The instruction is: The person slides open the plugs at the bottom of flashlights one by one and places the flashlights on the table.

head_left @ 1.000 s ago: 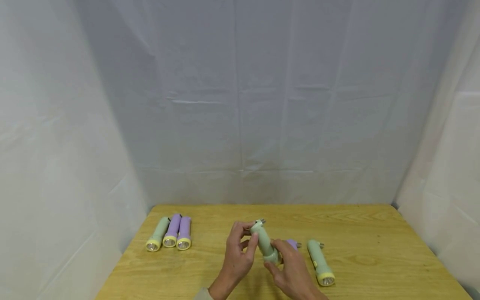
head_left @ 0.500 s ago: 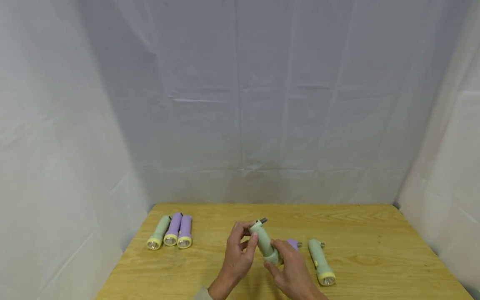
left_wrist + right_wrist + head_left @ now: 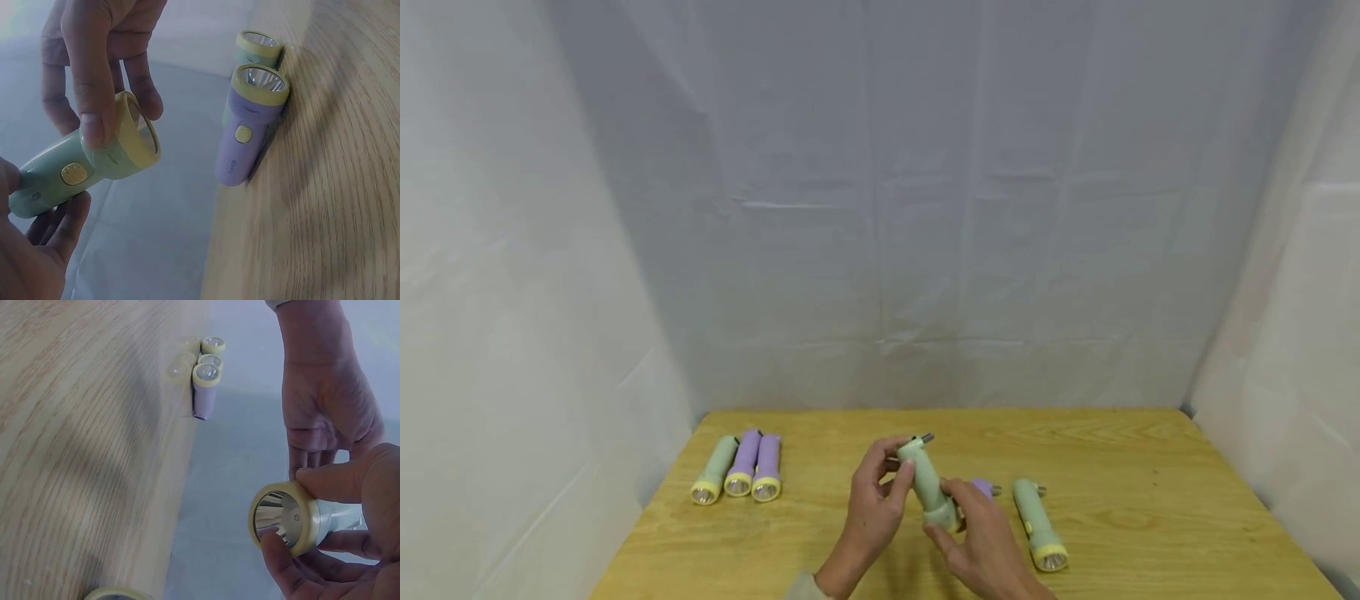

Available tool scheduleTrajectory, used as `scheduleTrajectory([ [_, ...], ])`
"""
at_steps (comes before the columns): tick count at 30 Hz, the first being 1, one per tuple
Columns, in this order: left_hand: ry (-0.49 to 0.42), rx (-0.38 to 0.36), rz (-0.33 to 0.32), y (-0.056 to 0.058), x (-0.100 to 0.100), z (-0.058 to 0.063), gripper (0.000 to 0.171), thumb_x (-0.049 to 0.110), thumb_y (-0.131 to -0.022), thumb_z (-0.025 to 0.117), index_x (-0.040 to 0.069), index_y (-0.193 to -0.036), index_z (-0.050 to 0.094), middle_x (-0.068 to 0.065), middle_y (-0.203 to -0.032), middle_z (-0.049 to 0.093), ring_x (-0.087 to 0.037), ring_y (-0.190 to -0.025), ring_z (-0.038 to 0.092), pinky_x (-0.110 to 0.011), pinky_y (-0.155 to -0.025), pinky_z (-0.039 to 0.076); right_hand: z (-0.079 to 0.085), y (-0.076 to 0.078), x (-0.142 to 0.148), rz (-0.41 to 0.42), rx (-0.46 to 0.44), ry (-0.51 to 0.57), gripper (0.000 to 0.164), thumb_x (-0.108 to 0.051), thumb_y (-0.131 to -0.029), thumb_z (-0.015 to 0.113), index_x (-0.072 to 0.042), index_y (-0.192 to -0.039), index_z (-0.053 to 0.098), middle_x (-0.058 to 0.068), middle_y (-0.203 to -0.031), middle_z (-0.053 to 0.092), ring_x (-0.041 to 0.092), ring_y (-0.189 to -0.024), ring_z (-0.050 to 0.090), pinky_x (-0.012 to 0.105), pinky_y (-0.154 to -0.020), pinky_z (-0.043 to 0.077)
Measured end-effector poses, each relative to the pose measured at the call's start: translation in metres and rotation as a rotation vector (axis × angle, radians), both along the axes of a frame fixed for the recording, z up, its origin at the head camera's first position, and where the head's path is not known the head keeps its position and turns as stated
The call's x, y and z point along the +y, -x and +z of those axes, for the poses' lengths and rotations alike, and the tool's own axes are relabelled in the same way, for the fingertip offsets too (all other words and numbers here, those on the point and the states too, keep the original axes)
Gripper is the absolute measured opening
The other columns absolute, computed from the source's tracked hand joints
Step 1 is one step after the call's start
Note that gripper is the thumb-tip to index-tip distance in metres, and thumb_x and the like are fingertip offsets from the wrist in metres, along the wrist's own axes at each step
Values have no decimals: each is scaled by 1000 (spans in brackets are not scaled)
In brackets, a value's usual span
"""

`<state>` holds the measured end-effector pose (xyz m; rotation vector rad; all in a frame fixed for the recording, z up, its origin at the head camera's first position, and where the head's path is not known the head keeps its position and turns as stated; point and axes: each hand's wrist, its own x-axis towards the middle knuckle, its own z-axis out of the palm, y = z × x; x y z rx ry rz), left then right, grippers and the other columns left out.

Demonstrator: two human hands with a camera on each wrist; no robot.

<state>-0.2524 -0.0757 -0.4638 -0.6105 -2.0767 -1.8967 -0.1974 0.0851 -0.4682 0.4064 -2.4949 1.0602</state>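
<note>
A pale green flashlight [image 3: 927, 485] with a yellow rim is held between both hands over the table, tail end up and tilted. My left hand [image 3: 874, 510] pinches the tail, where metal plug prongs [image 3: 927, 437] stick out. At the other end my right hand [image 3: 987, 543] grips the head, fingers and thumb around the yellow rim [image 3: 306, 519]. The yellow switch [image 3: 74, 174] faces the left wrist camera. Partly hidden behind my right hand lies a purple flashlight [image 3: 982, 487]. To its right lies a second green flashlight [image 3: 1037, 525], prongs out.
At the table's left side a green flashlight [image 3: 715, 471] and two purple flashlights [image 3: 743, 463] lie side by side, lenses towards me. The wooden table [image 3: 1120, 467] ends at a white sheet [image 3: 880, 250] behind, with sheets on both sides.
Both hands keep their hold on the green flashlight almost in place. The prongs at its tail stand out more than a second ago, and the tail sits slightly further left.
</note>
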Motion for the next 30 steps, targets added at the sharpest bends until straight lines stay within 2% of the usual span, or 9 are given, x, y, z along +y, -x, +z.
scheduleTrajectory([
  [6, 1, -70, 8, 4, 3, -2, 23, 23, -103, 61, 21, -125, 59, -12, -117, 64, -13, -90, 67, -24, -75, 61, 1, 0, 1, 12, -58, 14, 42, -21, -85, 82, -12, -122, 64, -1, -105, 69, 6, -88, 61, 18, -65, 51],
  [12, 3, -144, -20, 5, 8, -3, 26, 25, -103, 61, 16, -127, 56, -18, -122, 62, -14, -89, 68, -25, -74, 61, 0, 1, 5, 15, -158, 35, 43, -22, -87, 80, -11, -124, 63, 1, -108, 69, 10, -92, 63, 19, -66, 51],
  [15, -2, -186, -34, 6, 9, -5, 32, 24, -100, 65, 14, -128, 54, -21, -123, 59, -15, -91, 67, -25, -73, 61, -2, 1, 6, 21, -187, 39, 43, -23, -88, 80, -10, -125, 63, 2, -107, 69, 10, -91, 63, 18, -65, 50],
  [22, -27, -280, -22, 10, 11, -10, 46, 19, -89, 79, 10, -126, 54, -22, -121, 58, -18, -91, 65, -24, -70, 59, -9, 2, 6, 8, -168, 4, 44, -23, -87, 80, -7, -125, 64, 3, -107, 70, 9, -89, 65, 18, -65, 50],
  [30, -12, -297, -35, 15, 12, -16, 47, 13, -88, 79, 4, -125, 53, -24, -114, 62, -17, -85, 64, -23, -67, 57, -16, 0, 4, 6, -154, -10, 45, -27, -86, 81, -3, -121, 65, 5, -107, 72, 9, -87, 65, 21, -67, 52],
])
